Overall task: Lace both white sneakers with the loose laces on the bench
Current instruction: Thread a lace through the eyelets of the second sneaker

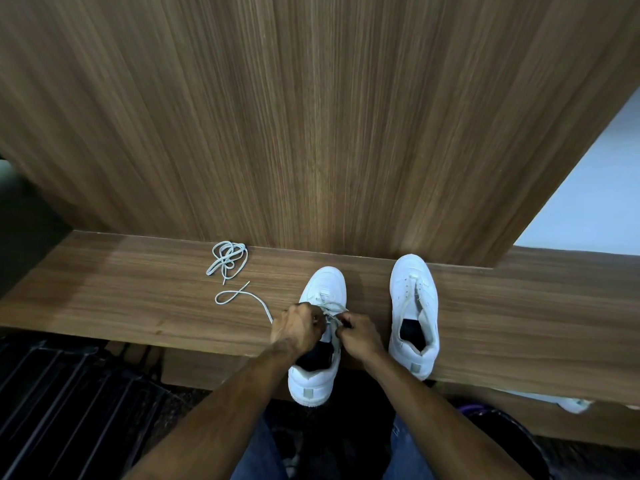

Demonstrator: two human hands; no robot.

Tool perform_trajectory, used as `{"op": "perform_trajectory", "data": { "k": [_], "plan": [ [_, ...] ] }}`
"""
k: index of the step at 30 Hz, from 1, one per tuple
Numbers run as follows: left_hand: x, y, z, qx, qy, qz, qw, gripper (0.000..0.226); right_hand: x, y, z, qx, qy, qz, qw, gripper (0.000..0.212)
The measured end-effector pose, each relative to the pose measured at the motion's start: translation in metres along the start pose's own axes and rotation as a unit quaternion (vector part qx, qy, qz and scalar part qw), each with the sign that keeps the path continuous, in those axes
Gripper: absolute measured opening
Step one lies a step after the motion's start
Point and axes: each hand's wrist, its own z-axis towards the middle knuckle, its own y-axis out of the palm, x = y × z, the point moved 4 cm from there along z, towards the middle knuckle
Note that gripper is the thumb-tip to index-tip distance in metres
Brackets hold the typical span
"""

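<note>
Left hand (298,325) curled over the eyelets of the left white leather sneaker (320,334), pinching the pale grey lace (242,295) trailing off to the left across the brown wood-grain bench (138,299). Right hand (358,333) closed on the same lace's other end just right of the tongue. Heel overhanging the near edge. Second white sneaker (414,315) unlaced, well apart on the right. Tangled spare lace (228,258) far left, by the wooden back panel (311,116)

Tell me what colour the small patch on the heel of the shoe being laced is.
Grey, on the white sneaker's heel patch, clearest in the head view.
</note>
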Motion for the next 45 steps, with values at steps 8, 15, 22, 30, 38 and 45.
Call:
{"op": "perform_trajectory", "data": {
  "k": [8, 15, 22, 30, 38, 45],
  "plan": [
    [-0.002, -0.005, 0.005, -0.004, -0.033, -0.019, 0.999, 0.02, 0.004, 0.0, 0.001, -0.002, 0.0, 0.023, 1.0, 0.033],
    [-0.002, 0.002, 0.004, -0.01, -0.023, -0.042, 0.999, 0.019, 0.005, 0.0, 0.001, -0.005, -0.006, 0.025, 1.0, 0.03],
    [0.005, 0.008, 0.006, 0.015, -0.015, -0.013, 1.0, 0.022, 0.004, -0.005, 0.001, -0.016, -0.001, 0.08, 0.997, 0.031],
    [-0.004, 0.01, 0.005, 0.014, 0.018, -0.027, 0.999, 0.02, -0.003, -0.005, 0.013, -0.001, -0.003, -0.005, 1.0, 0.014],
    [-0.025, 0.005, -0.006, 0.052, -0.014, -0.106, 0.993, 0.03, -0.023, -0.056, 0.022, 0.153, -0.022, 0.072, 0.985, 0.024],
    [-0.034, 0.006, -0.005, 0.019, -0.069, -0.115, 0.991, 0.028, -0.034, -0.117, 0.0, 0.333, -0.061, 0.056, 0.939, 0.015]
  ]
}}
